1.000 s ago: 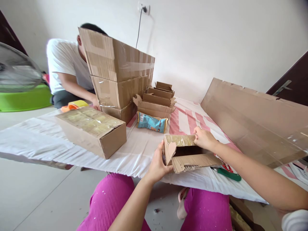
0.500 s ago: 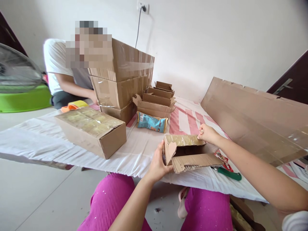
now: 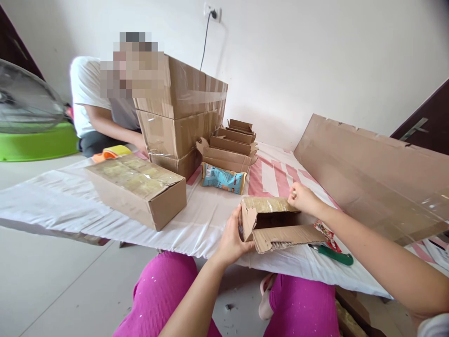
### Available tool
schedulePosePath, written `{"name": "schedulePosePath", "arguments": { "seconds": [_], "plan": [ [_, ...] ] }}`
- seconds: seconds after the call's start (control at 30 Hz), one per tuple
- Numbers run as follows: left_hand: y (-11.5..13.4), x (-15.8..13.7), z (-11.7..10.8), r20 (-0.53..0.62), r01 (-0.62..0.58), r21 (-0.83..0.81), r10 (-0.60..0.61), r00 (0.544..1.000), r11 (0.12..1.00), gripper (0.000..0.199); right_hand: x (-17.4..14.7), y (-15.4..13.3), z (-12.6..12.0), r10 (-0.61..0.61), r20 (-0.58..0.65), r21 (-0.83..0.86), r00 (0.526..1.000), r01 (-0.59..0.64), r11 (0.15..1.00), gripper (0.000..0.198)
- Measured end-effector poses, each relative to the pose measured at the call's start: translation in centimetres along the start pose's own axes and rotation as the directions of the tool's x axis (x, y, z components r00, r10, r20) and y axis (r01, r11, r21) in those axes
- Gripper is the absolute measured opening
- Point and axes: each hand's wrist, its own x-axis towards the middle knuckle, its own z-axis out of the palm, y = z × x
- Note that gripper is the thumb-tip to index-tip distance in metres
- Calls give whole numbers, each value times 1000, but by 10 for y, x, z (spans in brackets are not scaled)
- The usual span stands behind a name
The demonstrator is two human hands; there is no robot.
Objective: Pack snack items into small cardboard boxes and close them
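Note:
In front of me on the cloth lies a small cardboard box (image 3: 270,204) with yellowish tape along its far edge. Its near side flap (image 3: 286,237) hangs outward with a ragged edge, and the inside is dark. My left hand (image 3: 234,239) wraps around the box's left end, thumb under the near flap. At the far right corner, my right hand (image 3: 303,200) is closed with its fingers pinching the taped edge; exactly what lies between the fingertips is hidden. A green-handled tool (image 3: 336,255) lies right of the flap beside a red printed wrapper (image 3: 329,234).
Left stands a taped box (image 3: 168,201), with stacked cartons (image 3: 191,131) behind it. Several open boxes (image 3: 228,157) and a blue packet (image 3: 223,179) sit mid-table. A large cardboard sheet (image 3: 372,178) leans right. Another person (image 3: 87,89) sits behind an orange-yellow tape dispenser (image 3: 111,153).
The view has shifted slightly, so the surroundings appear a little to the right. Both hands keep their hold on the small box, with no clear movement of it.

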Motion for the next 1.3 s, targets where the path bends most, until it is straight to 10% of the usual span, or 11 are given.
{"name": "schedulePosePath", "arguments": {
  "seconds": [0.13, 0.27, 0.8, 1.0, 1.3],
  "plan": [
    [0, 0, 0, 9, 4, -9, -4, 1000, 1000, 117, 0, 2, -15, 146, 100, 503, 984, -177, 846, 29],
    [-1, 0, 0, 8, -1, -9, 1, 1000, 1000, 117, -4, -2, -20, 181, 156, 654, 971, -239, 717, 29],
    [-5, 0, 1, 3, -24, 13, 23, 1000, 1000, 117, -44, 10, -4, -342, 75, 12, 937, 342, 939, 24],
    [-3, 0, 0, 13, -19, 16, 19, 1000, 1000, 116, -47, 7, 3, -287, 1, -116, 958, 285, 952, 15],
    [-4, 0, 0, 20, -12, 18, 12, 1000, 1000, 116, -28, 19, 9, -119, 63, 146, 991, 109, 983, 17]
  ]
}}
